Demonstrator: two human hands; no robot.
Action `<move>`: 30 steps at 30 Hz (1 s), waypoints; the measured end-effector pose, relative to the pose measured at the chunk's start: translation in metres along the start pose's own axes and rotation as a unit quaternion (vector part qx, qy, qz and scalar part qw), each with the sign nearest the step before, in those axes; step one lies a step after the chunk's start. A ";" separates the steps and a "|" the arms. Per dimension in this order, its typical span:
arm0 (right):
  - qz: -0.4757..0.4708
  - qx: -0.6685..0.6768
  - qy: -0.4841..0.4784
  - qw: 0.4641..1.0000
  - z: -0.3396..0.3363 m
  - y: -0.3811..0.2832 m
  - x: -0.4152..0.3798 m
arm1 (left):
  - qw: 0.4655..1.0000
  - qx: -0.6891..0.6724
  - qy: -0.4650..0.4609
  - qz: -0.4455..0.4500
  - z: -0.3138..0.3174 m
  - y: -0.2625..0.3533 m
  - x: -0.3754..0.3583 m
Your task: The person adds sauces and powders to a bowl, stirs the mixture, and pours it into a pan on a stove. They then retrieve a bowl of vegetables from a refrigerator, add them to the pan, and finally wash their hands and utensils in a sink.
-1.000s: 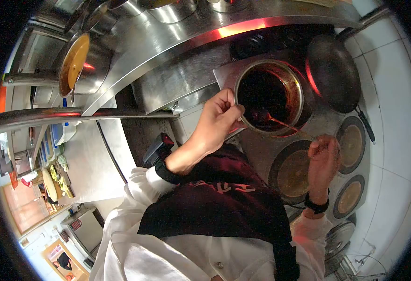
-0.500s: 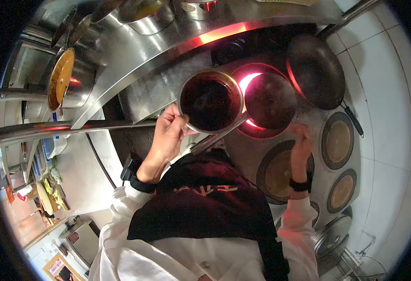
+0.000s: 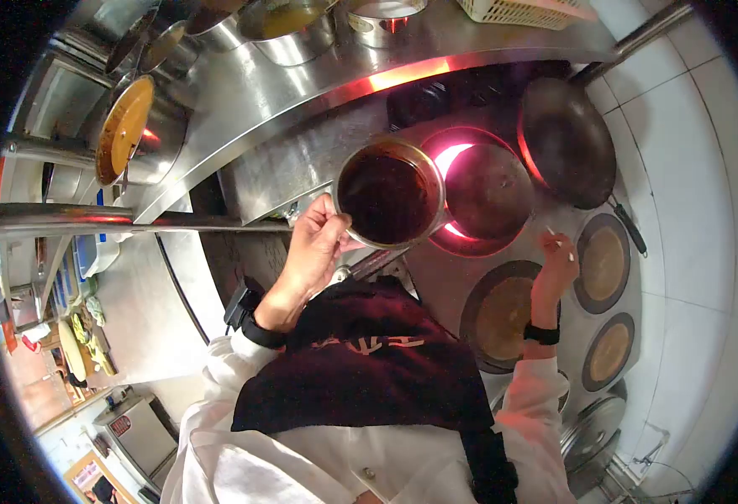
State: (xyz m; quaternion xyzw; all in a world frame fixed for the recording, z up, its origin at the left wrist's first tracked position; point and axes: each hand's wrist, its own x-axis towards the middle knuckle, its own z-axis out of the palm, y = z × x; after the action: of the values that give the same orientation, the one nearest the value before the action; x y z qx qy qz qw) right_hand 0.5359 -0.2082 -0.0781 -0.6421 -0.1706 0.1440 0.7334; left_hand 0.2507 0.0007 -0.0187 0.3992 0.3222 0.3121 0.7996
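Note:
My left hand (image 3: 314,244) is closed on the rim of a round metal pot (image 3: 433,220) filled with dark liquid. The pot is over the near left edge of a lit burner and covers part of the handle of a dark frying pan (image 3: 491,189). That pan sits on the burner, with a pink-red glow along its left side. My right hand (image 3: 556,265) is raised to the right of the pan, apart from it, with fingers curled together. Small pale spots show at its fingertips; I cannot make out whether it holds something.
A black wok (image 3: 569,143) leans at the back right by the tiled wall. Round hotplates (image 3: 602,262) lie at right. A steel shelf (image 3: 310,101) with pots (image 3: 289,50) and a cream basket (image 3: 524,12) crosses the back. An orange-coated ladle or pan (image 3: 125,130) is at left.
The camera view has shifted slightly. My left hand has carried the pot a little to the right. My right hand has moved slightly right and turned, its fingers now more visible.

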 end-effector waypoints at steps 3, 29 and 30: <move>0.128 0.173 0.095 0.972 -0.012 -0.008 0.007 | 0.999 0.027 -0.033 -0.016 0.003 -0.004 0.004; 0.038 0.078 -0.304 0.949 0.108 -0.075 -0.039 | 0.956 -0.124 0.185 0.190 -0.031 0.140 -0.012; 0.033 0.095 -0.328 0.939 0.102 -0.068 -0.030 | 0.947 -0.139 0.199 0.213 -0.037 0.140 -0.001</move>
State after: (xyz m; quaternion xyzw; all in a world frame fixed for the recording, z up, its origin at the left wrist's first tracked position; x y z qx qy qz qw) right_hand 0.4639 -0.1398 -0.0008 -0.4921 -0.3663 0.3863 0.6888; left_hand 0.1880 0.0845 0.0811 0.2737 0.3357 0.5894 0.6819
